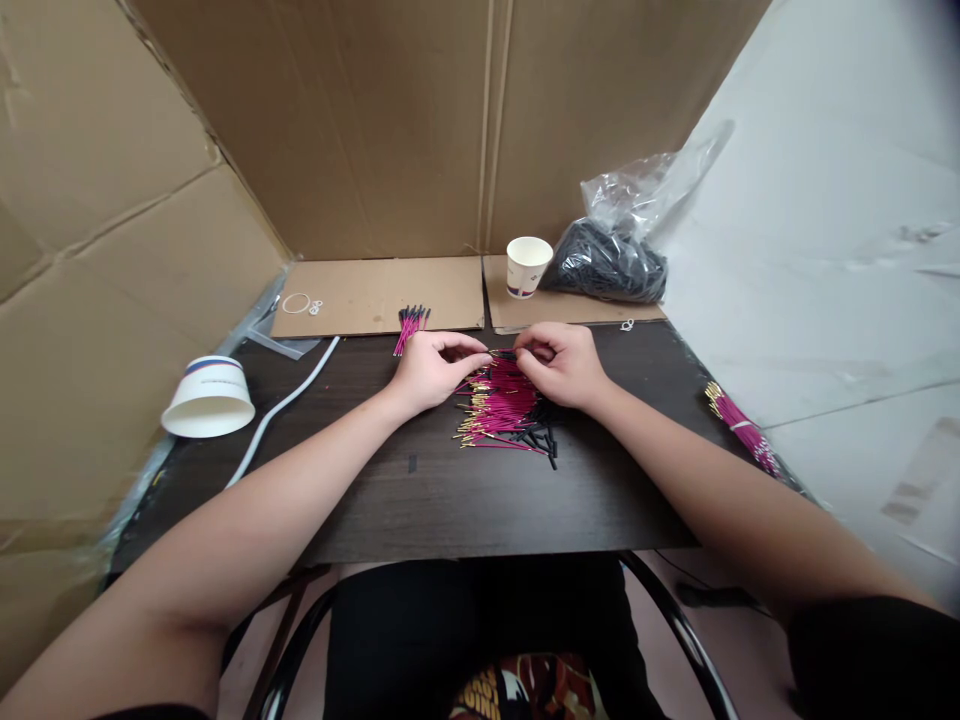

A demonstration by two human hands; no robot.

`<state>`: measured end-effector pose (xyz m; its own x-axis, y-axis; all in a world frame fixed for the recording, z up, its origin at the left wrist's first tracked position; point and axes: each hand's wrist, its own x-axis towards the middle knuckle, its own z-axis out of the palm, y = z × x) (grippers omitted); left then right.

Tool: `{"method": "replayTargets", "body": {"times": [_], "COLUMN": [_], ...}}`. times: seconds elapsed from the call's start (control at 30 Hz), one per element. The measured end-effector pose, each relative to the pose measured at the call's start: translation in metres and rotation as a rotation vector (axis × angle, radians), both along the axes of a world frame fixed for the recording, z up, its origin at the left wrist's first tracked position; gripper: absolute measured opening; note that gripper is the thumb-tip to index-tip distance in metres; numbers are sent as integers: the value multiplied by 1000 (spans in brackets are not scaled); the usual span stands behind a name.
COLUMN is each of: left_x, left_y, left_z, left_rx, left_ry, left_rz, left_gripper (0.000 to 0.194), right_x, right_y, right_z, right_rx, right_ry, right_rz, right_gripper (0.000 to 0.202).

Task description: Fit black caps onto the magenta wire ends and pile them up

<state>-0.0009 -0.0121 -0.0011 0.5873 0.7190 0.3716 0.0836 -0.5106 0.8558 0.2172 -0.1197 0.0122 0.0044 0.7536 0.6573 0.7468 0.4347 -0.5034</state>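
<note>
My left hand (439, 370) is closed in a pinch at the gold-tipped end of a magenta wire (494, 351). Fingertips of my right hand (562, 365) are pinched around a small black sleeve (508, 354) in line with that wire; whether it sits on the wire is too small to tell. Below both hands lies a pile of magenta wires (501, 400), gold terminals pointing left. Loose black sleeves (541, 440) are scattered at the pile's lower right. Just beyond my left hand rests a small bunch of magenta wires (409, 328) with black ends.
A paper cup (528, 266) stands beside a clear bag of black sleeves (606, 262) at the back. On the left, a paper bowl (210, 397) lies tipped near a white cable (285, 405). A tied wire bundle (742, 428) lies at the right edge; cardboard walls (337, 120) surround the table.
</note>
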Motion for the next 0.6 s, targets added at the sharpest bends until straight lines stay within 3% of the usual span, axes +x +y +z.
{"method": "replayTargets", "body": {"times": [0.37, 0.6], "left_x": [-1, 0], "left_y": [-5, -4], "left_z": [3, 3], "left_rx": [40, 57], "left_ry": [2, -28], "left_rz": [11, 14], "left_gripper": [30, 28], "right_x": [-2, -1], "right_y": [-2, -1], "right_z": [-1, -1], "right_rx": [74, 3], "right_ry": [-17, 7], "right_rz": [77, 46], "right_gripper": [14, 15]}}
